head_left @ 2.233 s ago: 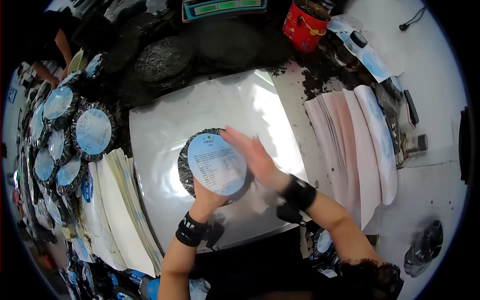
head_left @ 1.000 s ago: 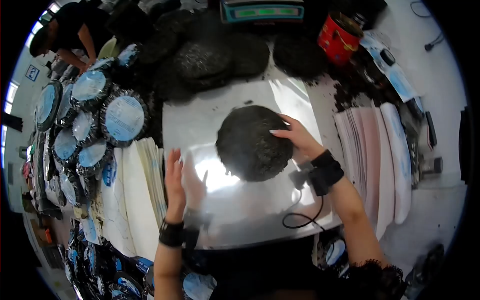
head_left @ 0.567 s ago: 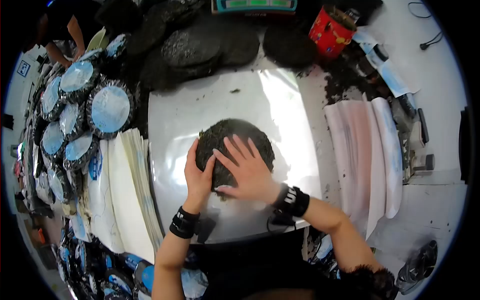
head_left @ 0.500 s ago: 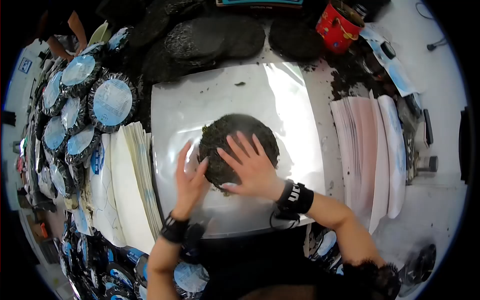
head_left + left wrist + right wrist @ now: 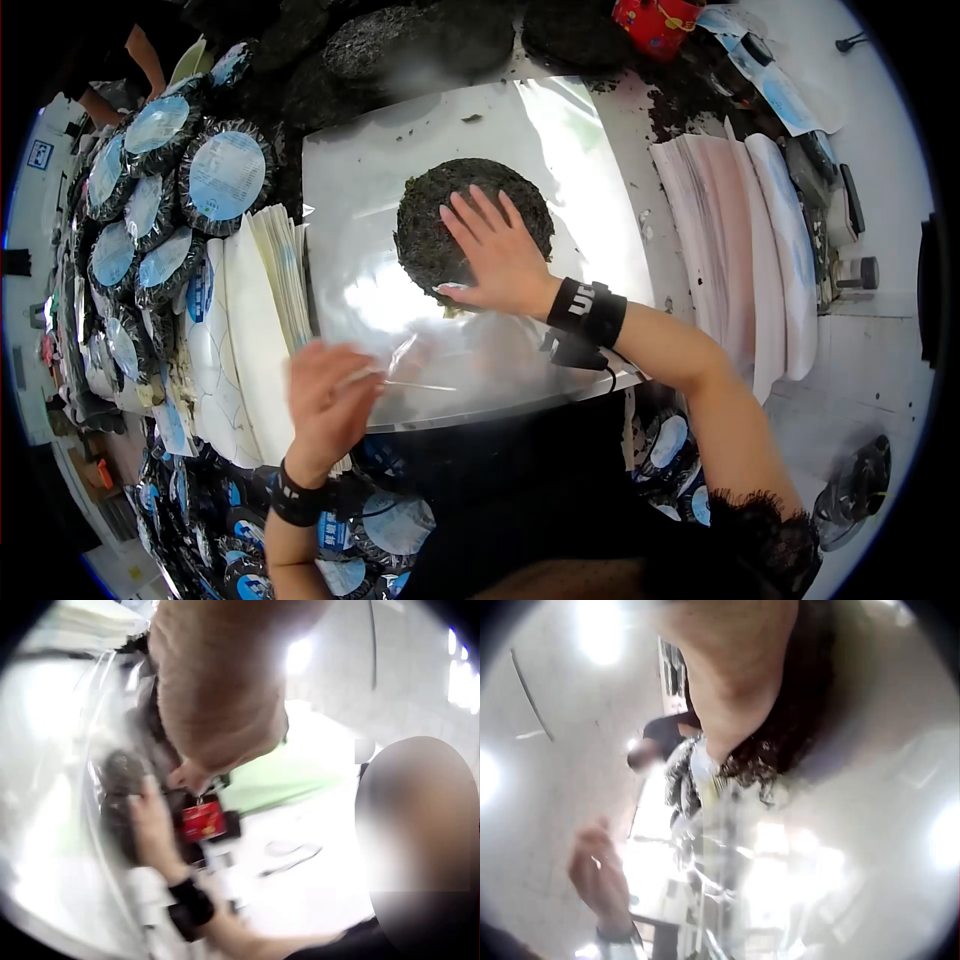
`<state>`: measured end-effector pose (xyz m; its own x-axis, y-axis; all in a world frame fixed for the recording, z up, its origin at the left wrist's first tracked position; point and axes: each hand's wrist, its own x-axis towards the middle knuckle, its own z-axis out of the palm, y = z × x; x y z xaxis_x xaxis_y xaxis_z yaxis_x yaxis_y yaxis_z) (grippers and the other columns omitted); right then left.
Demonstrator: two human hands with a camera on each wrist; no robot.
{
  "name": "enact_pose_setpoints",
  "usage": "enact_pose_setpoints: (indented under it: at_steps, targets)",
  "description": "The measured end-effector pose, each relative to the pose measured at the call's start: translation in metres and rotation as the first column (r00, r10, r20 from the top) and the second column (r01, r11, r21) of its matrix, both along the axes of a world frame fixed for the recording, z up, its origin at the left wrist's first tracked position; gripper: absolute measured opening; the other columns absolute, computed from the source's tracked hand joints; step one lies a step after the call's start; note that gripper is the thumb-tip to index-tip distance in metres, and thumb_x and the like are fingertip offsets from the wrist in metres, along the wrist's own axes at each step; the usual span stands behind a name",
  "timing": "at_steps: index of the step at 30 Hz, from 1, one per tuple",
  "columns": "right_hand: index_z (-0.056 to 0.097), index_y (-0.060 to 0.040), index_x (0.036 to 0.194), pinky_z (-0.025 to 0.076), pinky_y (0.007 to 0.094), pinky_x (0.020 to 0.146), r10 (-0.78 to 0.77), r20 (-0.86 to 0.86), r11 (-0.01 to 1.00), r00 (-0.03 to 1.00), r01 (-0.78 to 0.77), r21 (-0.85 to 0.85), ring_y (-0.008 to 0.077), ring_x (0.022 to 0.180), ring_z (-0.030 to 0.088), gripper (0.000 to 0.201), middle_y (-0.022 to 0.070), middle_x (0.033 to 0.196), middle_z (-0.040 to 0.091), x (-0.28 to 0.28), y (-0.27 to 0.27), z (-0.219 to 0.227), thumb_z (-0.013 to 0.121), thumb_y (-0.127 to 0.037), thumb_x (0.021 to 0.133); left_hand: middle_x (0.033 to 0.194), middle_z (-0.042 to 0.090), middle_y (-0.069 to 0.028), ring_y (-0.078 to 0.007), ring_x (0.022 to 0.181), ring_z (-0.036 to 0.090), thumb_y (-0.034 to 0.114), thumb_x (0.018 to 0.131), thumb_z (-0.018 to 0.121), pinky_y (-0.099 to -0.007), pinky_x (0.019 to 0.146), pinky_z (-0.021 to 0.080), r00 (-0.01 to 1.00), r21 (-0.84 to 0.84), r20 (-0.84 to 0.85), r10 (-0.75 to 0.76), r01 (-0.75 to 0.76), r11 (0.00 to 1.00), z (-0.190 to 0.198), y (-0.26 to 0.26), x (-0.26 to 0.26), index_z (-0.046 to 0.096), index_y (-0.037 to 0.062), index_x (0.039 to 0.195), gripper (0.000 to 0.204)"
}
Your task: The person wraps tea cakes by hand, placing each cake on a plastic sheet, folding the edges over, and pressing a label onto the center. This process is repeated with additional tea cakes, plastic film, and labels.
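A round, dark cake that looks like dried seaweed (image 5: pixel 430 225), ragged and greenish at its edge, lies on a shiny clear plastic sheet (image 5: pixel 360 160). My right hand (image 5: pixel 500 245) rests flat on it with fingers spread. My left hand (image 5: pixel 330 395) is off the cake, at the near left corner, blurred, its fingers curled. A lifted fold of clear plastic film (image 5: pixel 402 352) runs from those fingertips, which pinch its edge. In the left wrist view the right hand (image 5: pixel 156 832) presses against the dark cake (image 5: pixel 120 795).
Film-wrapped cakes with blue labels (image 5: pixel 225 175) are piled at the left. Beside them stands a stack of white paper (image 5: pixel 255 300); pinkish paper sheets (image 5: pixel 715 220) lie right. Dark bare cakes (image 5: pixel 570 35) and a red bucket (image 5: pixel 655 25) line the far side. Another person's arm (image 5: pixel 145 60) shows far left.
The labelled wrapped cake gave way to a bare dark cake, turned by the right hand and laid on the sheet. The left hand then left its side and moved down left to the film's edge.
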<state>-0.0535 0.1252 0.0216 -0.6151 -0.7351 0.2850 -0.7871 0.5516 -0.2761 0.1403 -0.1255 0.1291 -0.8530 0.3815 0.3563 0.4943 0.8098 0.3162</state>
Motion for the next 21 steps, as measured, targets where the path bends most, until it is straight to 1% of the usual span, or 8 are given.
enact_pose_setpoints:
  at_steps: [3,4,10,13,14,16,18,21]
  targets:
    - [0.039,0.0067,0.151,0.018,0.0583,0.122,0.001,-0.010,0.999,1.000,-0.001,0.038,0.0403,0.150,0.029,0.099,0.0224,0.158,0.039,-0.002,0.000,-0.001,0.057,-0.069,0.090,0.152,0.044,-0.0255,-0.0420,0.145,0.036,0.033,0.061,0.094,-0.0549,0.120,0.024,0.899,0.262,0.100,0.427,-0.438,0.860,-0.041,0.053,-0.034,0.045,-0.0048,0.147,0.106]
    - [0.040,0.0062,0.151,0.018,0.0587,0.122,-0.004,-0.019,1.000,1.000,0.004,0.030,0.0403,0.150,0.029,0.099,0.0223,0.158,0.039,-0.003,0.001,-0.003,0.058,-0.068,0.088,0.163,0.020,-0.0314,-0.0481,0.151,0.022,0.041,0.055,0.097,-0.0604,0.122,0.016,0.919,0.095,0.176,0.353,-0.373,0.923,-0.075,0.056,-0.041,0.015,-0.0114,0.156,0.141]
    - [0.037,0.0068,0.152,0.017,0.0587,0.123,0.032,0.056,0.998,0.998,-0.034,0.049,0.0420,0.151,0.026,0.101,0.0239,0.160,0.034,-0.010,0.004,-0.005,0.067,-0.061,0.083,0.160,0.034,-0.0242,-0.0424,0.151,0.027,0.043,0.066,0.092,-0.0541,0.122,0.022,0.944,0.149,0.204,0.260,-0.293,0.944,-0.064,0.088,-0.102,0.039,0.0010,0.153,0.111]
    - [0.041,0.0049,0.151,0.015,0.0580,0.124,0.011,-0.017,0.999,1.000,-0.010,0.042,0.0415,0.150,0.028,0.099,0.0231,0.158,0.039,-0.003,0.003,-0.004,0.058,-0.069,0.087,0.110,0.071,-0.0139,-0.0368,0.111,0.064,0.034,0.077,0.085,-0.0509,0.105,0.044,0.898,-0.141,0.397,0.188,-0.143,0.980,-0.026,0.006,-0.050,0.070,0.0081,0.120,0.052]
    - [0.041,0.0047,0.151,0.015,0.0579,0.124,0.011,-0.009,0.999,1.000,-0.011,0.039,0.0413,0.150,0.028,0.099,0.0229,0.158,0.039,-0.003,0.004,-0.005,0.056,-0.070,0.088,0.100,0.072,-0.0140,-0.0359,0.100,0.067,0.030,0.078,0.083,-0.0475,0.092,0.051,0.585,-0.309,0.731,0.350,-0.173,0.935,0.008,-0.003,-0.031,0.073,0.0096,0.110,0.039]
    - [0.041,0.0043,0.152,0.015,0.0576,0.124,-0.002,0.006,1.000,1.000,0.001,0.020,0.0409,0.150,0.028,0.100,0.0226,0.158,0.039,-0.004,0.000,-0.007,0.053,-0.072,0.089,0.097,0.073,-0.0140,-0.0376,0.098,0.067,0.023,0.080,0.081,-0.0475,0.084,0.053,0.448,-0.396,0.803,0.393,-0.092,0.914,0.029,-0.039,0.018,0.074,0.0099,0.107,0.030]
    - [0.039,0.0043,0.152,0.015,0.0572,0.124,-0.003,-0.022,0.997,1.000,0.005,0.074,0.0398,0.152,0.026,0.101,0.0221,0.159,0.038,-0.005,-0.001,-0.008,0.049,-0.074,0.091,0.101,0.073,-0.0142,-0.0362,0.100,0.068,0.017,0.081,0.080,-0.0460,0.084,0.053,0.828,-0.298,0.426,0.364,-0.252,0.921,0.046,-0.044,0.031,0.074,0.0087,0.106,0.027]
    - [0.039,0.0044,0.152,0.016,0.0573,0.124,-0.003,-0.039,0.996,0.999,0.006,0.092,0.0390,0.152,0.026,0.101,0.0219,0.159,0.038,-0.004,-0.001,-0.008,0.050,-0.075,0.090,0.109,0.071,-0.0143,-0.0344,0.104,0.066,0.011,0.080,0.080,-0.0435,0.088,0.052,0.977,0.069,0.102,0.188,-0.196,0.978,0.052,-0.004,-0.038,0.072,0.0062,0.105,0.026]
